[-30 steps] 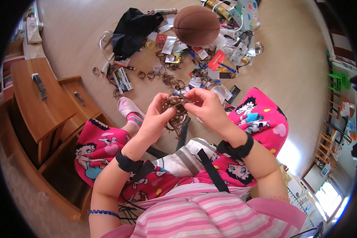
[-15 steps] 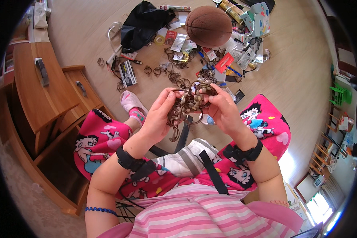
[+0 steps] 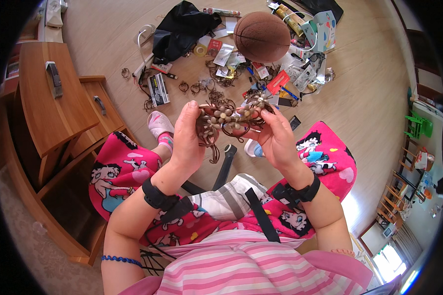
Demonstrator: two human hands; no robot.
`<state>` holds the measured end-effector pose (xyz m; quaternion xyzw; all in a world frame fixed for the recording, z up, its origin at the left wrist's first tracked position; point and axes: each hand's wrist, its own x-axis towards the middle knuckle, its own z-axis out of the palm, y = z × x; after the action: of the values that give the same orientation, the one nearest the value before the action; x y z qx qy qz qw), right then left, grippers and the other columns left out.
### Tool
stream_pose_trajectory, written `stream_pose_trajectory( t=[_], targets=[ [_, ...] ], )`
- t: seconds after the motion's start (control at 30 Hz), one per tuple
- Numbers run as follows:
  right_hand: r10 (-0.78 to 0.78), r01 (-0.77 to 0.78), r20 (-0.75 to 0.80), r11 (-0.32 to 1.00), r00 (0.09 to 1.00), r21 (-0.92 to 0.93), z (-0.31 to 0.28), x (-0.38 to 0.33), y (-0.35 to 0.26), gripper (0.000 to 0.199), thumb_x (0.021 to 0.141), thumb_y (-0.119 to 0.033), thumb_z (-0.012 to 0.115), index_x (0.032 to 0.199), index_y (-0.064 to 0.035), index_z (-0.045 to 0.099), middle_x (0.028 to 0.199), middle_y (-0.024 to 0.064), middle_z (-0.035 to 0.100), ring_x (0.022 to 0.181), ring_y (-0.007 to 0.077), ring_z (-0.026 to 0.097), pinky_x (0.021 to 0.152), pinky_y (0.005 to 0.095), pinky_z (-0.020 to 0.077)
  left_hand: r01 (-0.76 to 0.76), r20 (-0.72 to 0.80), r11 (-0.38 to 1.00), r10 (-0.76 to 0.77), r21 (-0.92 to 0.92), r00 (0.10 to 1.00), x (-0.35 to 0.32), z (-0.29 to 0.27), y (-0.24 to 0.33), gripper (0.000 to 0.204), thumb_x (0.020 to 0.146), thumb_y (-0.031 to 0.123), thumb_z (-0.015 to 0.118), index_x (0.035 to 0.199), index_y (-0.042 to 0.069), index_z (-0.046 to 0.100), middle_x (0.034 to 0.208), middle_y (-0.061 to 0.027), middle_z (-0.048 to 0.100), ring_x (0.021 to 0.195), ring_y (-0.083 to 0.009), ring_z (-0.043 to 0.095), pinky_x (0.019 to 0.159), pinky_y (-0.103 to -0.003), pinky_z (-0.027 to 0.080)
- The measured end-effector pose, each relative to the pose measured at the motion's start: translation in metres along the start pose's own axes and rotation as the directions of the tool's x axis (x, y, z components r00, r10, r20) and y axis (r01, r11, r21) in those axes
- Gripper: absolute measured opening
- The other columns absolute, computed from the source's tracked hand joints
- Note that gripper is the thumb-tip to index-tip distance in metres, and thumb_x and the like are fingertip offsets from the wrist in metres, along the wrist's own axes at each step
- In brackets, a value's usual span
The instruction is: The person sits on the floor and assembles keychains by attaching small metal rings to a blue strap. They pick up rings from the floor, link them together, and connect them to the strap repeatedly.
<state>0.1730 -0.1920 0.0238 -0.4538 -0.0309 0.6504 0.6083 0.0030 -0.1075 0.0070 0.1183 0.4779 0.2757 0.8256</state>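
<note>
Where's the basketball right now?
In the head view, the basketball is near the top, just right of centre on the floor, between the crumpled black bundle and the patterned box.

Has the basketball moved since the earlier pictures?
No. Judged against the black bundle lying left of it, the basketball keeps about the same place on the floor; the whole view has shifted.

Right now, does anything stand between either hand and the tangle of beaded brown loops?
Nothing visible does: the left hand and right hand both hold the beaded brown loops directly. The basketball lies beyond, on the floor.
</note>
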Motion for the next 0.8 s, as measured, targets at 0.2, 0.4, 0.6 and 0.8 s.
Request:
stream_pose_trajectory(
  t=[0.2, 0.4, 0.6, 0.8],
  targets=[
    [0.053, -0.046, -0.025, 0.972, 0.998, 0.228, 0.004, 0.007, 0.006, 0.019, 0.100, -0.018, 0.037, 0.097, -0.0036, 0.049, 0.119, 0.0190, 0.058, 0.107, 0.0355, 0.060, 0.087, 0.0502, 0.0536, 0.049, 0.117, 0.994, -0.037, -0.101, 0.992, 0.004, -0.002, -0.002, 0.023, 0.097, 0.030, 0.052, 0.098, 0.007, 0.052, 0.087, -0.0062, 0.062, 0.070, -0.0149, 0.060, 0.055, -0.028, 0.048],
    [0.040, -0.035, -0.015, 0.969, 0.999, 0.243, -0.001, 0.005, 0.017, 0.016, 0.098, -0.014, 0.040, 0.098, -0.0013, 0.050, 0.105, 0.0136, 0.057, 0.107, 0.0365, 0.060, 0.086, 0.0495, 0.0540, -0.098, 0.006, 0.990, 0.098, 0.105, 0.995, 0.011, -0.011, -0.001, 0.015, 0.090, 0.013, 0.057, 0.102, 0.006, 0.052, 0.088, -0.0055, 0.061, 0.071, -0.0144, 0.061, 0.059, -0.026, 0.050],
    [0.036, -0.033, -0.028, 0.993, 0.999, 0.114, -0.004, 0.006, 0.030, 0.014, 0.096, -0.005, 0.045, 0.105, 0.0008, 0.054, 0.104, 0.0097, 0.059, 0.097, 0.0237, 0.063, 0.089, 0.0369, 0.0534, 0.013, 0.103, 0.979, -0.035, 0.202, 0.994, 0.009, -0.008, -0.017, 0.008, 0.092, 0.007, 0.053, 0.095, 0.007, 0.046, 0.084, -0.0046, 0.059, 0.064, -0.0127, 0.058, 0.056, -0.025, 0.050],
    [-0.005, 0.000, -0.017, 0.957, 1.000, -0.290, -0.009, 0.003, 0.029, 0.016, 0.094, -0.005, 0.050, 0.108, 0.0008, 0.054, 0.107, 0.0063, 0.060, 0.097, 0.0159, 0.062, 0.086, 0.0296, 0.0517, -0.058, 0.019, 0.954, 0.055, 0.294, 0.998, 0.014, -0.007, -0.015, 0.019, 0.093, 0.006, 0.054, 0.083, 0.011, 0.039, 0.078, -0.0002, 0.052, 0.063, -0.0104, 0.056, 0.054, -0.022, 0.044]
  ],
)
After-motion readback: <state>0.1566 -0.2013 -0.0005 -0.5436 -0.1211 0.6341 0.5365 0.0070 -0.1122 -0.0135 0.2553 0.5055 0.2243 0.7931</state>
